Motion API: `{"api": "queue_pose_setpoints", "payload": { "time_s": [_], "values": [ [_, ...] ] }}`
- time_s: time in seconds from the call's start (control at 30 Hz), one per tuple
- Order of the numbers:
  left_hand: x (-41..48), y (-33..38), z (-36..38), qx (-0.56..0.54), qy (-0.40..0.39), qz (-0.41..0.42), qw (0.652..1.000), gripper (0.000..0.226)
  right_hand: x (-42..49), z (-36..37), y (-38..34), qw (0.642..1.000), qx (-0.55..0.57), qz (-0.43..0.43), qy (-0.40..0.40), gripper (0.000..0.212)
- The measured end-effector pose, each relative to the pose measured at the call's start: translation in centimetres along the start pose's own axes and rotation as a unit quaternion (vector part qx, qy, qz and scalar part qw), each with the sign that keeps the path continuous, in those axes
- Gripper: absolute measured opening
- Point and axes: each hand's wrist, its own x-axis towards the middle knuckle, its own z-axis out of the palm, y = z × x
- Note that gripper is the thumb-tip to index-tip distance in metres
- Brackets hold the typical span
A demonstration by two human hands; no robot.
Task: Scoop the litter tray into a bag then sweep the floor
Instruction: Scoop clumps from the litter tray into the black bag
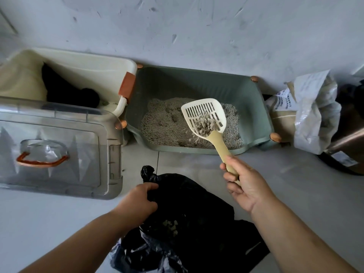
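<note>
Head view — my right hand [244, 186] grips the loaded scoop [204, 113], left hand [137, 201] pinches the bag [197, 201] — tilting early drops clumps [205, 125] on the floor [295, 174]

The litter tray [197, 79] is a muted sage green with copper-brown round caps [275, 137] at its corners, and the litter [163, 123] in it is speckled grey. The scoop [204, 113] is cream-white at its slotted head and tan along its stem. The near bag [187, 203] is glossy black (pale grey clumps show inside). At the left, a cream bin [88, 64] bears a rust-orange latch [128, 84], and a smoky clear lid [59, 184] an orange handle [42, 161]. The floor [295, 184] is pale grey
</note>
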Motion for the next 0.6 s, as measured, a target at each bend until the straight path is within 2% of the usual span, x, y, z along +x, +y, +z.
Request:
{"api": "queue_pose_setpoints", "payload": {
  "time_s": [0.6],
  "values": [
    [-0.8,1.2,-0.1,0.005,0.006,0.000,1.000,0.059,-1.4,-0.9,-0.2,1.000,-0.002,0.001,0.018,0.006]
  ]
}}
